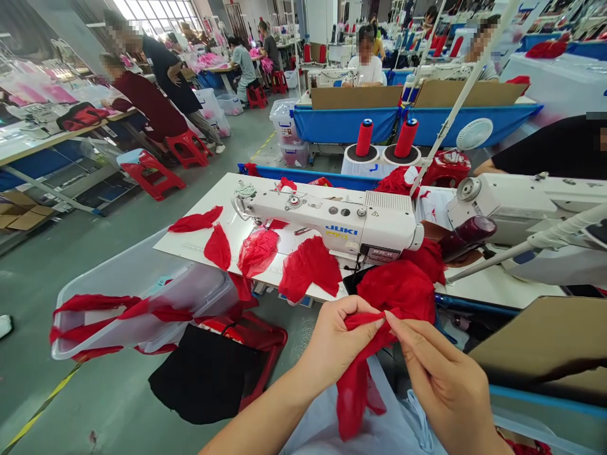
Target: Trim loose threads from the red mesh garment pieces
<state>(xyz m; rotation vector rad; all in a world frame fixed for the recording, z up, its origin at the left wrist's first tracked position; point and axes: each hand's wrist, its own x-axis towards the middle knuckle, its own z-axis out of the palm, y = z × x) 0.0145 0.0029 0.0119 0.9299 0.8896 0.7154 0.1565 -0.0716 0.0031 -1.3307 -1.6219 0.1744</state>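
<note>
My left hand (337,341) and my right hand (439,373) both pinch the top edge of a piece of red mesh fabric (355,385), which hangs down over my lap. The fingers of both hands are closed on the cloth, thumbs nearly touching. Just beyond them a pile of red mesh (398,291) lies at the near edge of the white sewing table (199,243). A white JUKI sewing machine (332,221) stands on that table, with more red pieces (308,265) spread in front of it.
A clear plastic bin (137,297) draped with red strips sits on the floor at left, beside a red stool with black cloth (208,373). A second sewing machine (521,202) is at right, with a brown cardboard sheet (545,341) near it. Other people work at tables behind.
</note>
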